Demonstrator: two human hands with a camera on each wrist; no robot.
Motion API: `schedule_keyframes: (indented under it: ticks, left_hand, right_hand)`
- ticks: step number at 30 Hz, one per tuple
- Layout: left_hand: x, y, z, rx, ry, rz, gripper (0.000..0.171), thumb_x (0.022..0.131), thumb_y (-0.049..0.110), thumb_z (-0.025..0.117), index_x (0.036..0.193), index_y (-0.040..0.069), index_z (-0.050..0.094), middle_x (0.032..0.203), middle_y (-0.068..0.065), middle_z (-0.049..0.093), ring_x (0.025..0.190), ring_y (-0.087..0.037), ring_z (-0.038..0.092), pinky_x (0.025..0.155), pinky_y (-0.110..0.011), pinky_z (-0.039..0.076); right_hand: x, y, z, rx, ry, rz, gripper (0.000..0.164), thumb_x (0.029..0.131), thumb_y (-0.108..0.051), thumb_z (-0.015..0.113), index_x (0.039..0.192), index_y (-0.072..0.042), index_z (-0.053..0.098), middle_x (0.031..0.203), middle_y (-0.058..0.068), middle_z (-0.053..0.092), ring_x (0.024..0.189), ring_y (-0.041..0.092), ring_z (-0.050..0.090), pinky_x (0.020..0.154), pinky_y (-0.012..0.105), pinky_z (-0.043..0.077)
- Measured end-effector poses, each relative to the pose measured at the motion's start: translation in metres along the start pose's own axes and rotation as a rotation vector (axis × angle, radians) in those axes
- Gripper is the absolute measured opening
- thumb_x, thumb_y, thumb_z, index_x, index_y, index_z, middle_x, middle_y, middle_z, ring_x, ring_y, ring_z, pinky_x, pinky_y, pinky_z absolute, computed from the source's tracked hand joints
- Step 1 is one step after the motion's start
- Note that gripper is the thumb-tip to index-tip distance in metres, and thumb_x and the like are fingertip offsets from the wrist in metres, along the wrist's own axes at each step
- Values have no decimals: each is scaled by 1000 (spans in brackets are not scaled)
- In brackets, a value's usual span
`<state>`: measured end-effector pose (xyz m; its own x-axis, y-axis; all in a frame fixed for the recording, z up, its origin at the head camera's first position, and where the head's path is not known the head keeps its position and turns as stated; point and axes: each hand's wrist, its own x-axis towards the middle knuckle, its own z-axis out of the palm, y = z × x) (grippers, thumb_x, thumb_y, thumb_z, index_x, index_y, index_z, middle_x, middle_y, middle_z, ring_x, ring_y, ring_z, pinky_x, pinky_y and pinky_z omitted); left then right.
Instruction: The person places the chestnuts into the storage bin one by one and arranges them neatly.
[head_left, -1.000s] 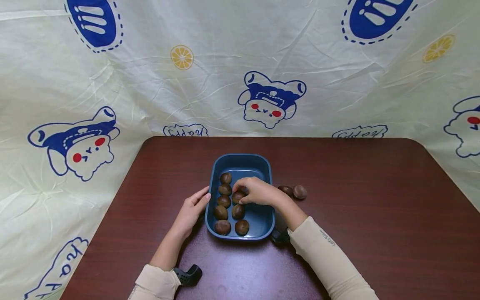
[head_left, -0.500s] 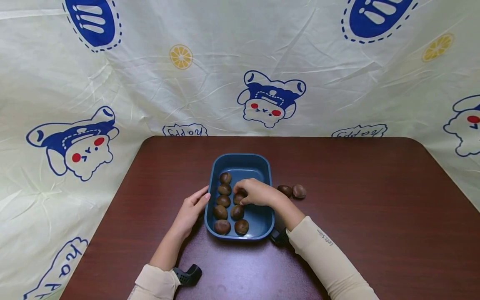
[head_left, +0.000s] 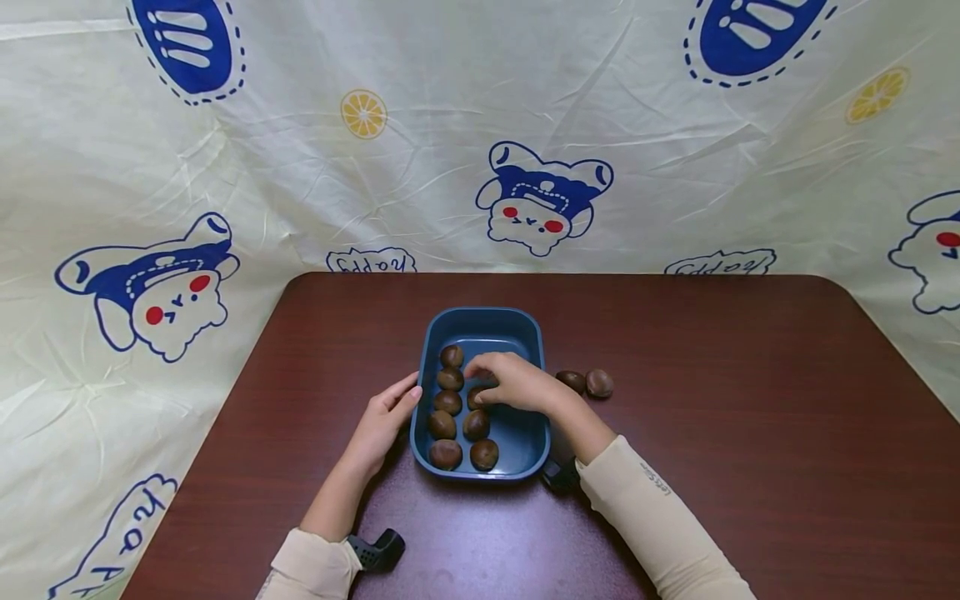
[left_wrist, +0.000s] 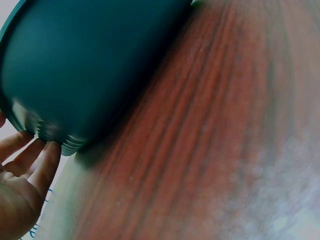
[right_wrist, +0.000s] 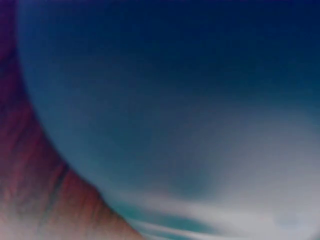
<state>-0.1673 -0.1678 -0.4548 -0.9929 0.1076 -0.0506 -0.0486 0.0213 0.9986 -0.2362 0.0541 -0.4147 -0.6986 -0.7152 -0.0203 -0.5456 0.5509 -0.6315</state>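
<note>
A blue tray (head_left: 519,442) holds chestnuts in two columns. Several chestnuts (head_left: 442,425) line its left side, and a shorter column stands to their right. At the top of that shorter column, one chestnut (head_left: 474,400) is partly hidden by my right hand (head_left: 516,383). The thumb is over that nut, while the forefinger is spread away beyond it. Against the tray's left outer wall rests my left hand (head_left: 377,427), its fingers fairly straight. The left wrist view shows those fingertips (left_wrist: 51,146) touching the tray's ridged end. Only the blurred tray wall (right_wrist: 125,125) fills the right wrist view.
Two chestnuts (head_left: 585,383) lie on the brown table (head_left: 712,417) just right of the tray, behind the right forearm. Black wrist cameras (head_left: 378,550) are strapped to both wrists. A printed pale sheet (head_left: 420,192) hangs behind the table.
My right thumb and forefinger have spread apart and risen slightly off the top chestnut in the shorter column. My left hand and the tray have stayed in place.
</note>
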Motion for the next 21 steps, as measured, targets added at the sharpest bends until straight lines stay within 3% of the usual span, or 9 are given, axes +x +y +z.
schedule_keyframes:
  ticks: [12, 21]
  left_hand:
    - [1, 2, 1, -3, -10, -10, 45, 92, 24, 52, 131, 3, 45, 128, -13, 48, 116, -24, 46, 95, -37, 36]
    - [0, 1, 0, 14, -7, 4, 49, 91, 29, 53, 131, 2, 45, 127, -15, 49, 114, -26, 47, 92, -37, 39]
  right_hand:
    - [-12, -1, -12, 147, 150, -36, 40, 84, -11, 64, 121, -3, 51, 117, 13, 55, 104, 24, 53, 88, 38, 43]
    - [-35, 6, -32, 181, 289, 6, 41, 82, -11, 66, 120, -5, 52, 114, 12, 57, 104, 26, 53, 87, 44, 42]
